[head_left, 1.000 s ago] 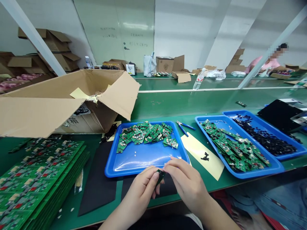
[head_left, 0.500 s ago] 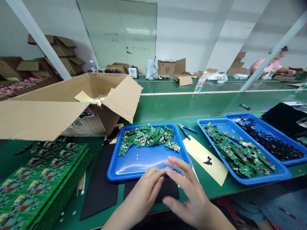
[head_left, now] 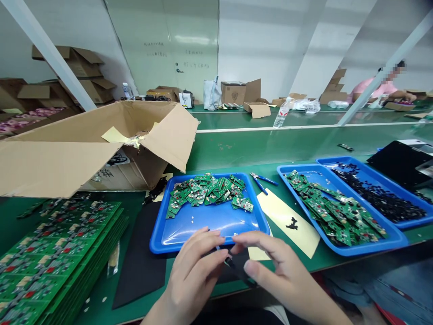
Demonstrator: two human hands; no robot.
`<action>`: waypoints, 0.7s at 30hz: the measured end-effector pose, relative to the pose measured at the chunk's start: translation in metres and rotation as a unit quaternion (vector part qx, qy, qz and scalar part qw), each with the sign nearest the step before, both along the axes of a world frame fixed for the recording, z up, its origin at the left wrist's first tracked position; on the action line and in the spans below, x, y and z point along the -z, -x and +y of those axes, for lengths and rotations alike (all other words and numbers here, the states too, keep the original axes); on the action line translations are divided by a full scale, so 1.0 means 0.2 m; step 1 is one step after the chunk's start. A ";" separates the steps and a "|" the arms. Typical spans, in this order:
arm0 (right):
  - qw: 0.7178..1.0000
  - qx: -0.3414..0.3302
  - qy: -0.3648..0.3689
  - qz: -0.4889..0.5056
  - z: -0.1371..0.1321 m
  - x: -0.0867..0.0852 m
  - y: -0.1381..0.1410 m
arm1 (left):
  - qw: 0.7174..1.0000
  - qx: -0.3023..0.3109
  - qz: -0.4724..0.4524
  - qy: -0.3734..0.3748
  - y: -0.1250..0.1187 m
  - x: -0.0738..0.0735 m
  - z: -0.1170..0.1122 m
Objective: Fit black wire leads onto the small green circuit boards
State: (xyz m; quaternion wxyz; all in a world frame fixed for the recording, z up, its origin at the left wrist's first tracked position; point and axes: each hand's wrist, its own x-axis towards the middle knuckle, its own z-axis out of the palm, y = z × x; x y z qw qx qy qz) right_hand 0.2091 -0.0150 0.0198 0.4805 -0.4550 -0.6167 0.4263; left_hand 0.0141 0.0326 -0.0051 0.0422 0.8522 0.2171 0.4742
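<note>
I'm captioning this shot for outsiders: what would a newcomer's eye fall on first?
Probably the big open cardboard box at the left, its flaps spread wide, behind a stack of green circuit-board panels. Next, likely, the blue tray in the middle, with small green boards heaped toward its far side and the left hand and right hand near its front edge.

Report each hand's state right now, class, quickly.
Left hand: partly curled beside a small dark piece; grip cannot be told.
Right hand: open, no held thing visible.
</note>
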 end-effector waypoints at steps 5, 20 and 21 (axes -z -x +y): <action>0.993 -0.007 0.077 0.088 -0.04 0.02 0.05 | 0.999 -0.011 -0.005 -0.037 0.02 -0.01 -0.02; 0.964 -0.046 0.173 0.195 -0.01 0.05 0.06 | 0.999 -0.022 0.033 -0.013 0.02 -0.07 -0.01; 0.971 -0.041 0.159 0.175 0.00 0.04 0.05 | 0.998 -0.035 0.035 -0.028 0.02 -0.07 -0.01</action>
